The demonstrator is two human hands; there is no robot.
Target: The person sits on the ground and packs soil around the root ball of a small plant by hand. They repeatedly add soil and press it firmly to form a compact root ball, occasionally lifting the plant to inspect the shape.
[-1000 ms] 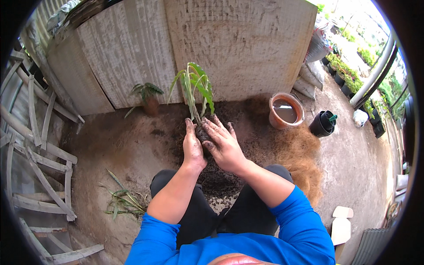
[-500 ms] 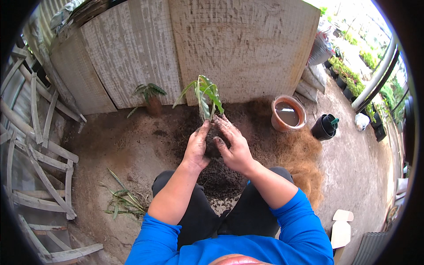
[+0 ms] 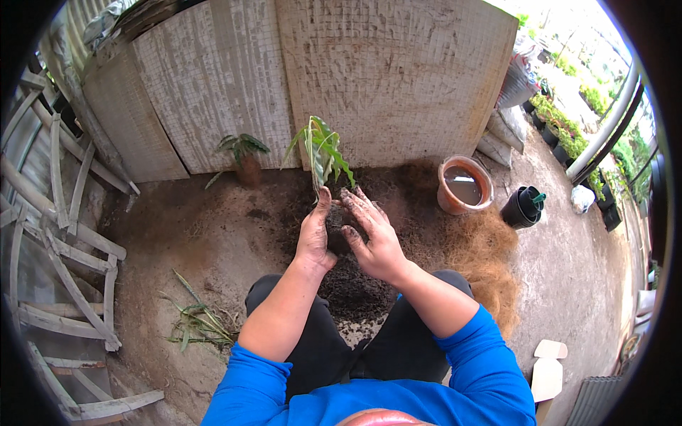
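Observation:
A leafy green plant (image 3: 323,150) rises above my hands, its long drooping leaves leaning slightly left. My left hand (image 3: 313,238) is closed around the lower part of the plant, thumb up along the stem base, and most of its fingers are hidden. Dark soil or a root ball shows between my palms (image 3: 337,238), partly covered by them. My right hand (image 3: 374,241) is open beside it, soil-stained fingers stretched out and thumb apart; whether its palm touches the root ball I cannot tell. Below lies a heap of dark loose soil (image 3: 353,287) between my knees.
To the right are a terracotta-coloured bucket (image 3: 465,186) of murky water, black nursery pots (image 3: 523,207) and brown fibre (image 3: 486,263). A second plant (image 3: 247,167) stands by the panels (image 3: 398,85). Cut leaves (image 3: 199,319) lie left, near a wooden slat frame (image 3: 71,248).
The plant's top has shifted slightly left and turned. The hands have moved a little apart at the fingertips, with the right fingers now straighter.

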